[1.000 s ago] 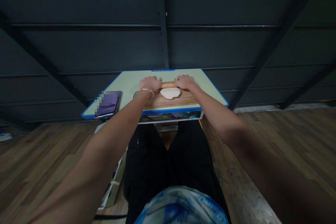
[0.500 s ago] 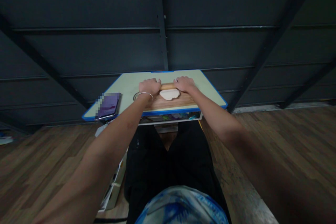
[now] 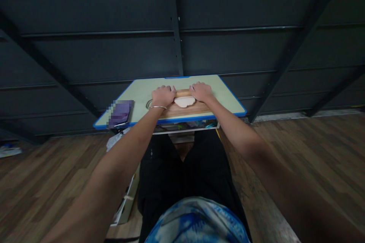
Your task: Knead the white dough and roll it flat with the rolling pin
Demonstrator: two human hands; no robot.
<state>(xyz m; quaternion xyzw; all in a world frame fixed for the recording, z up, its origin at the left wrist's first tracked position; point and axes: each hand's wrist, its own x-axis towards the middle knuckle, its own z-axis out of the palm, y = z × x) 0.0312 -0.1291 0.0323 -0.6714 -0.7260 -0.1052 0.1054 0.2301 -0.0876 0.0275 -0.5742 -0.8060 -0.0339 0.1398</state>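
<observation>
My left hand and right hand are gripping opposite ends of the rolling pin, the pale dough is sitting along its near side on the wooden board, and this flattening step, I'm judging, is calling for even pressure next.

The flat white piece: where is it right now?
In the head view, the flat white piece lies near the middle, on the wooden board, just on the near side of the rolling pin.
</observation>
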